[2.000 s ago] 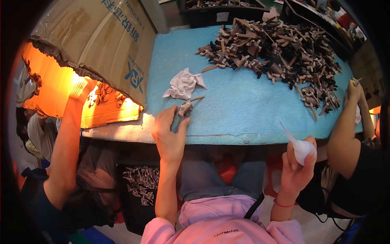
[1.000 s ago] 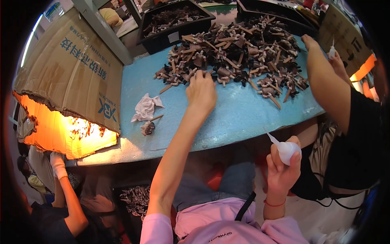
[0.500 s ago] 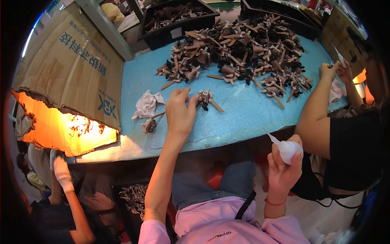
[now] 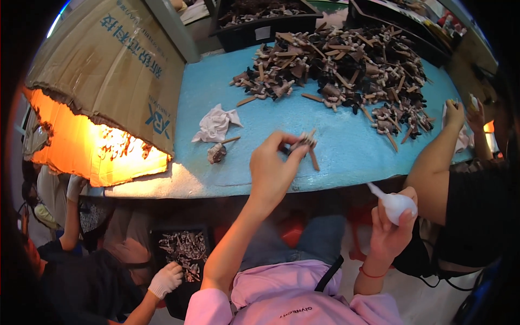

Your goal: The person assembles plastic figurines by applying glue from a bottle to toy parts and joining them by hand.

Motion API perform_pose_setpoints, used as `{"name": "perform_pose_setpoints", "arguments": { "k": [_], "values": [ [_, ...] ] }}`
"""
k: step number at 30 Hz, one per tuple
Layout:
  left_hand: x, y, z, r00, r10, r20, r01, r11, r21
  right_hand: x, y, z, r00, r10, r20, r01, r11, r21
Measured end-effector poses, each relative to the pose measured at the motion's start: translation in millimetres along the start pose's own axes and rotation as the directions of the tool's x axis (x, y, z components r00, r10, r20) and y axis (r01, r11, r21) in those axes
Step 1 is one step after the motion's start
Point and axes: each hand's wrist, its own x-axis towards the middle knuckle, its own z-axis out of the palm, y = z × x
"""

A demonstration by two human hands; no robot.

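My left hand (image 4: 275, 169) pinches a small figurine (image 4: 304, 144) between thumb and fingers, over the near part of the blue tabletop. A flat wooden stick (image 4: 314, 161) hangs from the figurine, pointing toward the table's near edge. In my right hand (image 4: 391, 234) is a white squeeze bottle (image 4: 401, 207), round-bodied, its thin nozzle pointing up and to the left, held beyond the table's front edge. Left of my left hand lies a small brown piece (image 4: 216, 154) with a stick, beside a crumpled white cloth (image 4: 215, 124).
A large heap of figurines with sticks (image 4: 336, 70) covers the far side of the blue table (image 4: 206, 81). Black bins (image 4: 265, 30) stand behind it. A cardboard box (image 4: 116, 70), glowing inside, stands left. Co-workers sit either side; a gloved hand (image 4: 166, 279) reaches to a black tray (image 4: 181, 230).
My left hand has lifted the figurine off the table and brought it nearer. My right hand still holds the bottle. The left co-worker's gloved hand now reaches the tray, and the view has shifted.
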Motion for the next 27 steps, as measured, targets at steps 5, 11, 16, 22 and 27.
{"name": "perform_pose_setpoints", "arguments": {
  "k": [5,11,16,22,27],
  "values": [
    [-62,-1,-15,0.974,-0.083,-0.209,0.025,0.964,-0.267,-6,7,17,0.985,-0.171,-0.001,0.164,0.946,-0.281],
    [-90,-2,-25,0.958,-0.002,-0.285,-0.122,0.901,-0.416,-28,13,30,0.904,-0.412,0.114,0.415,0.782,-0.465],
    [-95,-9,-36,0.924,0.127,-0.361,-0.256,0.906,-0.337,-22,8,36,0.729,-0.469,0.499,0.68,0.578,-0.45],
    [-102,-20,-41,0.894,0.245,-0.375,-0.334,0.923,-0.193,-18,5,47,0.651,-0.358,0.669,0.729,0.538,-0.422],
    [-105,-22,-45,0.882,0.255,-0.396,-0.335,0.931,-0.145,-15,9,54,0.606,-0.356,0.711,0.748,0.559,-0.357]
  ]
}}
